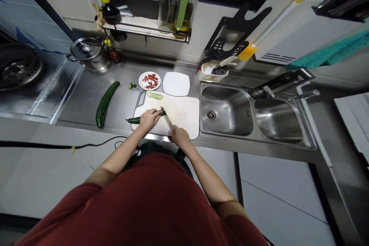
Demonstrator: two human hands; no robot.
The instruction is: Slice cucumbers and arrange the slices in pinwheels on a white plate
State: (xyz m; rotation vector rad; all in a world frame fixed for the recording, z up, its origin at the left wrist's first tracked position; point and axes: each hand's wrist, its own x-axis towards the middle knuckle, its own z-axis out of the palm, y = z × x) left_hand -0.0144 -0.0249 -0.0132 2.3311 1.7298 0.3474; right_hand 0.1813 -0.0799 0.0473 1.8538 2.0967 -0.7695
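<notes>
My left hand (149,119) is closed over a cut cucumber (133,120), pressing it to the white cutting board (187,109). The tapered end of the cucumber sticks out past the board's left edge. In my right hand (180,137) is the handle of a knife (168,118), its blade slanting up and left to the cucumber's cut end beside my left fingers. A short row of cucumber slices (155,95) lies overlapping at the top left of the board. Off to the left, a whole cucumber (106,104) rests on the steel counter.
Behind the board stand a plate of chopped red pieces (150,80) and a white plate (176,84). Small green cucumber ends (132,85) lie nearby. A double sink (227,109) is at the right, a lidded pot (89,54) at the back left. A shelf with bottles (147,27) hangs above.
</notes>
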